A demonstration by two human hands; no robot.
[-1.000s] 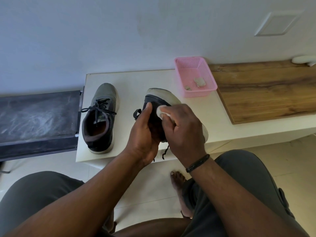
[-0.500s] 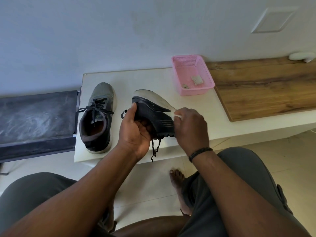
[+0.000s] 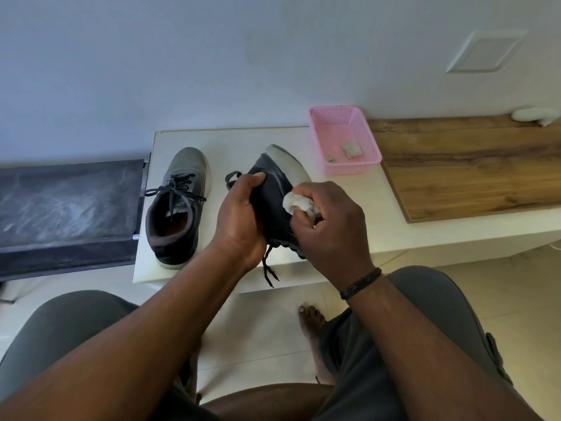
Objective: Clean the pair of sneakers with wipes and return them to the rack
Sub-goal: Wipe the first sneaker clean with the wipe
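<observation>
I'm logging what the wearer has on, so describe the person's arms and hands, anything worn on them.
Both forearms are bare, with no sleeves in view. The right hand has a dark braided or corded bracelet around its wrist. The left hand and its wrist carry nothing: no watch, band or glove. No rings show on the visible fingers.

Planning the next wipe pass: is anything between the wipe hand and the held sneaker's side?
Nothing visible. The right hand presses the wipe straight against the dark side of the held sneaker, which the left hand grips. The other sneaker and pink basket sit clear on either side.
</observation>
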